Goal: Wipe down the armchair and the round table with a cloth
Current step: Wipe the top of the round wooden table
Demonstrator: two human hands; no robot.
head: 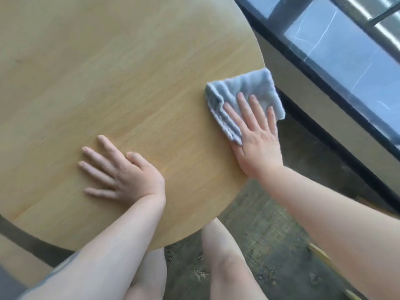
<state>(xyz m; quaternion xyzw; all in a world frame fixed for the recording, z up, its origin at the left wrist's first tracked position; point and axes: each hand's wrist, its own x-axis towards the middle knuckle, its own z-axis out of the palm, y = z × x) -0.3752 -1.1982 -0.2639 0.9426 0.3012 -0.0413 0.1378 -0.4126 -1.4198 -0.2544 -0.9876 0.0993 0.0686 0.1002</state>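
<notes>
A round light-wood table (121,83) fills most of the view. A folded grey-blue cloth (244,87) lies at its right edge and overhangs the rim a little. My right hand (256,135) presses flat on the cloth with straight fingers spread. My left hand (121,172) rests flat on the bare tabletop near the front edge, fingers straight and spread, holding nothing. The armchair is not in view.
A dark marble sill (337,55) with a black edge runs along the right, close to the table's rim. Grey patterned carpet (270,245) lies below the table, and my bare knees (225,263) stand next to its front edge.
</notes>
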